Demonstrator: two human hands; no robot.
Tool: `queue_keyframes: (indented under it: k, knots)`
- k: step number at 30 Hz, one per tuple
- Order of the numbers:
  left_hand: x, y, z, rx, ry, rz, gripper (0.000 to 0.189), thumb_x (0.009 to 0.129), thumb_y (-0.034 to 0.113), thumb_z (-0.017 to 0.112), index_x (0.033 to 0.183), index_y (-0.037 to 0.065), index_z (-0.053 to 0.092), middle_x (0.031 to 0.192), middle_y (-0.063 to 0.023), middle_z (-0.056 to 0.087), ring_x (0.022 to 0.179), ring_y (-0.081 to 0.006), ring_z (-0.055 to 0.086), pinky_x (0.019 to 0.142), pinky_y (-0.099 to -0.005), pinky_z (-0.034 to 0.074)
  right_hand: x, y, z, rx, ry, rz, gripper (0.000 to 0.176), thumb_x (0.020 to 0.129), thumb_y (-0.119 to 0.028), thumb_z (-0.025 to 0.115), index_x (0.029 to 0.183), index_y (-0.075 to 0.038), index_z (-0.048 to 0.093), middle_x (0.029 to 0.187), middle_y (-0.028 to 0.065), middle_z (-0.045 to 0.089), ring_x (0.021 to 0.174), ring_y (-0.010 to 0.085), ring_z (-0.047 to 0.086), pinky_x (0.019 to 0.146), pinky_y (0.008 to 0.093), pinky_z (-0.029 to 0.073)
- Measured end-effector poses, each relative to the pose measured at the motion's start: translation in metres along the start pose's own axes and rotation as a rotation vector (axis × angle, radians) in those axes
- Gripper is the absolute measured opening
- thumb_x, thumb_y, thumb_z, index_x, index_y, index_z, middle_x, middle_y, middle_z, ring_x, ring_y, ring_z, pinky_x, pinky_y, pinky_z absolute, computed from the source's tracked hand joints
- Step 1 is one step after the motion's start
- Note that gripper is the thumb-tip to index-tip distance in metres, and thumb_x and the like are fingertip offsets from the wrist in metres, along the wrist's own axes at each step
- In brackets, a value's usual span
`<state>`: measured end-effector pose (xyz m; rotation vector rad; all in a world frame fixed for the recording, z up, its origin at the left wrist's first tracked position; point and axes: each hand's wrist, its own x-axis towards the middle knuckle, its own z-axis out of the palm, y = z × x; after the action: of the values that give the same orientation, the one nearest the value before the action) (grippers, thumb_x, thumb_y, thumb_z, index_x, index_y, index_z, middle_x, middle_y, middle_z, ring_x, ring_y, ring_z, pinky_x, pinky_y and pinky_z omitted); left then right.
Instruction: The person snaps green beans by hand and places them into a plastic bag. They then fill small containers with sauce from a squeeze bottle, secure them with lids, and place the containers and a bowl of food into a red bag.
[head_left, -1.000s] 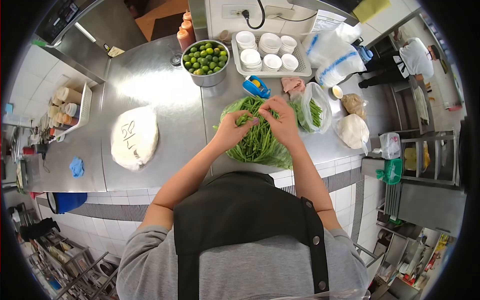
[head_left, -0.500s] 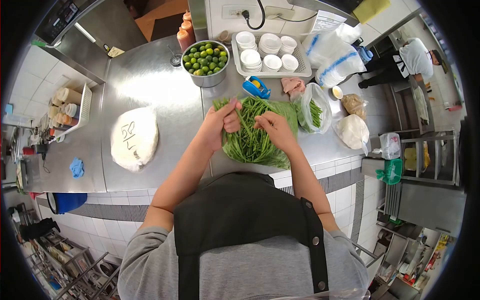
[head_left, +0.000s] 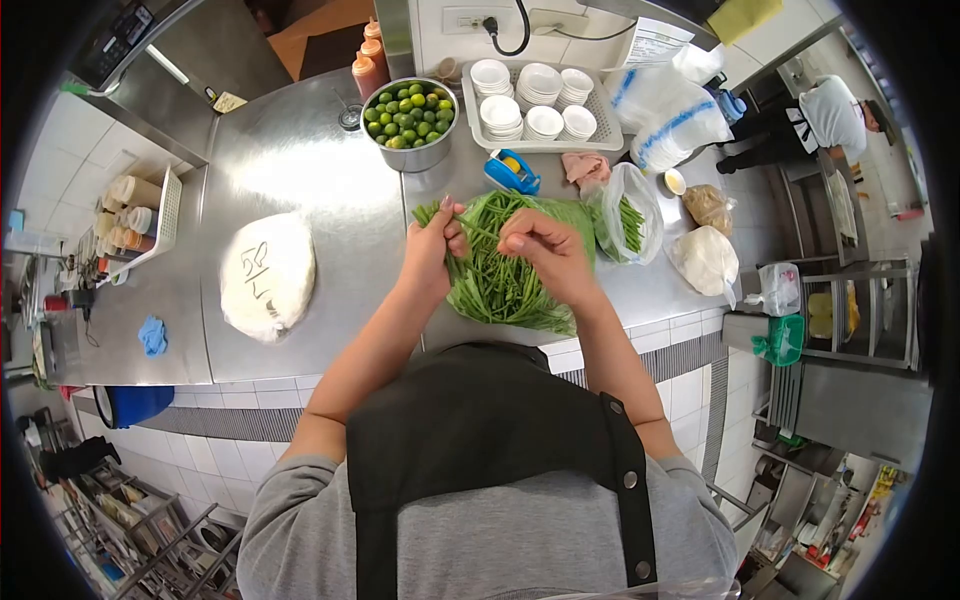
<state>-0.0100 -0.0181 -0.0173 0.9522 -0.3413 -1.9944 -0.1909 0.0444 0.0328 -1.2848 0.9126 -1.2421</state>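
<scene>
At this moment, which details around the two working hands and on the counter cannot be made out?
All in the head view:
- Left hand: its closed fingers hide how many green beans it holds.
- Right hand: its curled fingers hide whether it pinches anything.
- Limes: the upper ones hide those beneath.
- Paper by the wall: print too small to read.

Left fingers (head_left: 456, 241) round green beans (head_left: 424, 213); right fingers (head_left: 516, 243) over bean heap (head_left: 497, 290) (limes (head_left: 409, 117) beyond)

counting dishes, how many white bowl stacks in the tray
6: back-left stack, back-middle stack, back-right stack, front-left stack, front-middle stack, front-right stack in the tray; none seems hidden.
</scene>
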Motion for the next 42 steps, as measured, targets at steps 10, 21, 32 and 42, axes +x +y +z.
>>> queue_keyframes:
  k: [10, 21, 32, 42]
  knots:
    - [-0.004, -0.003, -0.044, -0.161, -0.173, -0.331, 0.029, 0.106, 0.029, 0.054, 0.084, 0.011, 0.053, 0.076, 0.0019, 0.045, 0.067, -0.0091, 0.045, 0.056, -0.0228, 0.044, 0.014, 0.06, -0.04, -1.22, -0.208, 0.249, 0.025, 0.091, -0.029, 0.071, 0.092, -0.005, 0.07, 0.089, 0.0091, 0.065, 0.084, 0.0277, 0.062, 0.082, 0.04, 0.048]
    - [0.002, -0.016, -0.057, -0.27, -0.333, -0.47, 0.039, 0.103, 0.03, 0.059, 0.071, 0.014, 0.043, 0.07, -0.0001, 0.051, 0.055, -0.0078, 0.043, 0.05, -0.022, 0.038, 0.05, 0.114, -0.03, -1.392, 0.082, 0.119, 0.012, 0.079, -0.018, 0.077, 0.085, -0.009, 0.072, 0.113, 0.0051, 0.056, 0.116, 0.029, 0.05, 0.095, 0.055, 0.039]
    - [-0.025, -0.003, 0.006, 0.552, -0.114, 0.033, 0.02, 0.097, 0.017, 0.068, 0.106, 0.0, 0.075, 0.076, -0.0002, 0.067, 0.049, -0.0034, 0.035, 0.046, -0.0231, 0.029, 0.016, 0.031, -0.047, -0.447, 0.083, 0.167, 0.012, 0.084, -0.007, 0.078, 0.092, -0.005, 0.069, 0.084, 0.0011, 0.069, 0.077, 0.0102, 0.062, 0.072, 0.0241, 0.047]
    - [-0.023, -0.003, 0.028, 0.95, -0.19, 0.392, 0.026, 0.079, 0.007, 0.085, 0.102, -0.001, 0.077, 0.086, -0.0045, 0.075, 0.081, -0.0089, 0.068, 0.079, -0.0265, 0.056, 0.0, 0.014, -0.032, -0.183, 0.195, 0.176, 0.017, 0.096, -0.006, 0.067, 0.112, 0.001, 0.065, 0.09, 0.0067, 0.072, 0.08, 0.0111, 0.068, 0.075, 0.026, 0.056]
